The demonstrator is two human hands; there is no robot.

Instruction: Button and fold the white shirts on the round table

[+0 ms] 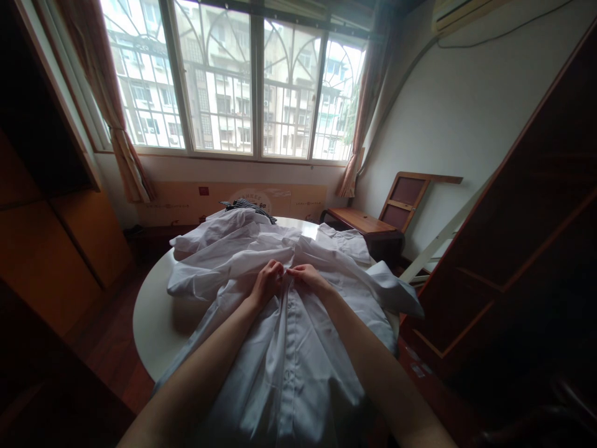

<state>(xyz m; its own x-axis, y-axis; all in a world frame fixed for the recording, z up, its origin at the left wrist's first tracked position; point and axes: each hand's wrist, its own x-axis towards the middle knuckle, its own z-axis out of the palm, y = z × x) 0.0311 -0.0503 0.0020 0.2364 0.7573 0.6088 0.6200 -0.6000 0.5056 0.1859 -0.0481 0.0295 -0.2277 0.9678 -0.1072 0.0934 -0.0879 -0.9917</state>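
Pinching the shirt (298,348) front, the left hand (267,283) and right hand (305,277) meet at one button; lower buttons nearer the arms look done, upper ones beyond look open.

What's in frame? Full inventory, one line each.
white button shirt: 1, white, spread on the table under both hands, button strip running toward the camera
other white garments: a heap, count unclear, white, far half of table
striped cloth: 1, dark and white, far table edge
round table: 1, white, centre
wooden chair: 1, brown, right of table by the wall
barred window: 1, across the back wall
curtains: 2, pinkish, tied at either end of the window
wooden cabinets: dark brown, both sides
left hand: 1, pinching the shirt's button strip
right hand: 1, pinching the same strip, beside the left
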